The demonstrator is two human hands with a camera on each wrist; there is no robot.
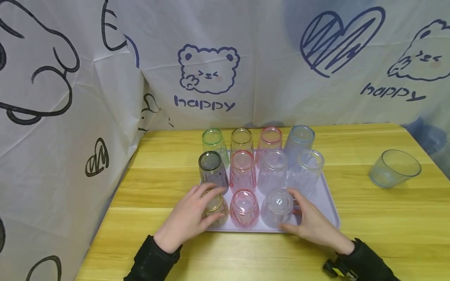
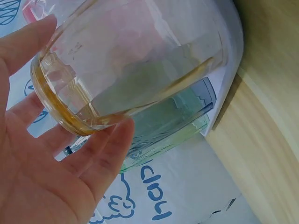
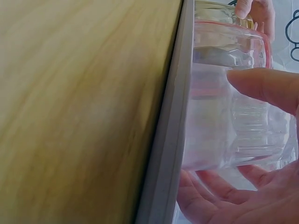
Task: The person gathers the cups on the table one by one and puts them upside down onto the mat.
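Note:
Upside-down drinking glasses stand in rows on a pale lilac tray (image 1: 330,203). At the front left corner, my left hand (image 1: 191,212) holds an amber glass (image 2: 135,60) near its upturned base, with the thumb on one side and fingers on the other. At the front right, my right hand (image 1: 309,220) curls loosely around a clear glass (image 1: 277,207); the right wrist view shows its thumb across the glass (image 3: 215,121) and the fingers along the opposite side. Between them stands a pink glass (image 1: 244,208), touched by neither hand.
Behind are a dark grey glass (image 1: 213,169), another pink glass (image 1: 242,171), clear glasses and a back row with green (image 1: 213,140) and blue (image 1: 300,138) ones. A separate clear glass (image 1: 393,169) stands mouth up on the wooden table (image 1: 379,234) at right. A printed cloth (image 1: 267,89) hangs behind.

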